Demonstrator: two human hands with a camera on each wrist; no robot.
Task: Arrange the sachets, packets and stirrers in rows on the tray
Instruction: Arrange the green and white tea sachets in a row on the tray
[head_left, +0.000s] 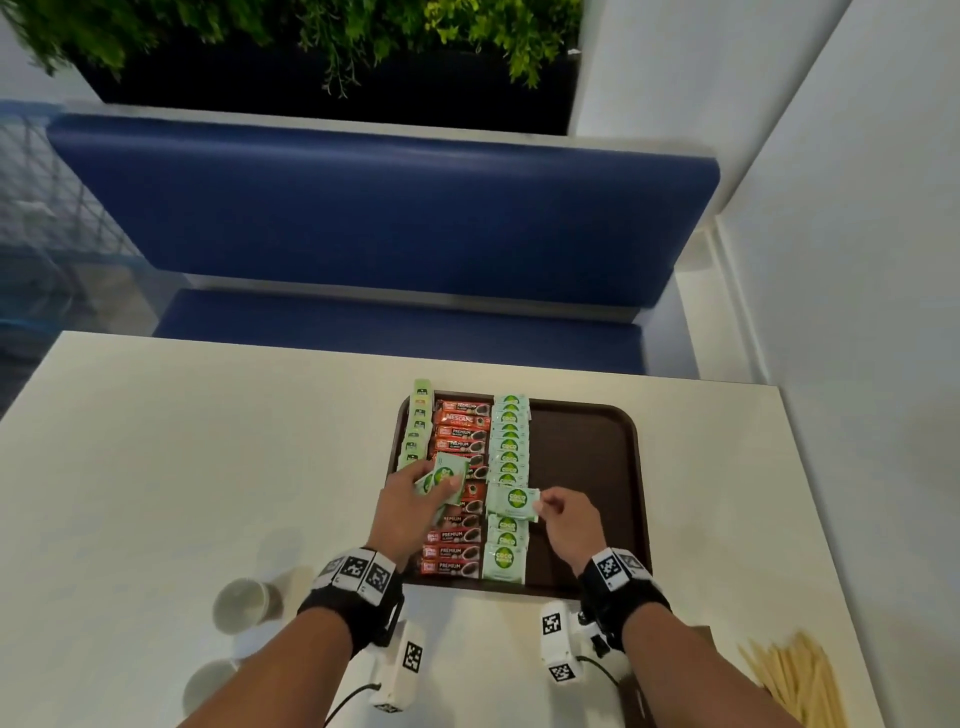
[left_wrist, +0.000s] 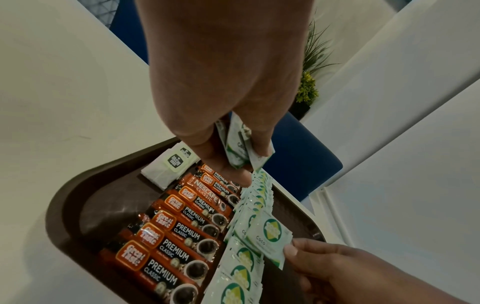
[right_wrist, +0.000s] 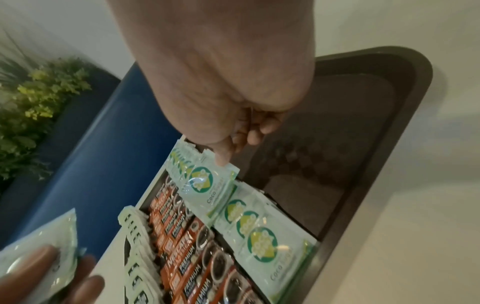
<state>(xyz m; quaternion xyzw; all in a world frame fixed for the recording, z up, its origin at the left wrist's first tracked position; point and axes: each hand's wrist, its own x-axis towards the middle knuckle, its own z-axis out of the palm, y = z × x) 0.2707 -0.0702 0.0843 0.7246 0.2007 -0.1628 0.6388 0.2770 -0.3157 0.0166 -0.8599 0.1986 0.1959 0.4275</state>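
I operate from a distance and note first what I cannot settle. The left hand (head_left: 410, 506) covers the middle of the red coffee packet row (head_left: 460, 447), so I cannot give a full count of that row; about a dozen packets show. The far end of the green Coco sachet row (head_left: 510, 447) overlaps too tightly to count exactly; three sachets lie clear at the near end. The pale tea-bag row (head_left: 417, 428) on the tray's left edge is small and blurred; I make out roughly seven tags. The wooden stirrers (head_left: 795, 680) lie loose on the counter (head_left: 208, 441) at the right, cut off by the frame edge and uncountable. Two paper cups (head_left: 244, 605) stand at the left, the nearer one partly out of view.

The brown tray (head_left: 587, 467) carries three rows side by side: tea bags, coffee packets, green sachets. Its right portion is bare.

The left hand's grip is closed on a small bundle of green sachets (left_wrist: 237, 148), held above the coffee row; I see at least two, the total hidden by the fingers. The right hand (head_left: 569, 522) pinches one green sachet (head_left: 511, 501) by its right edge, over a gap in the sachet row, slightly tilted. Whether it touches the row beneath I cannot tell.
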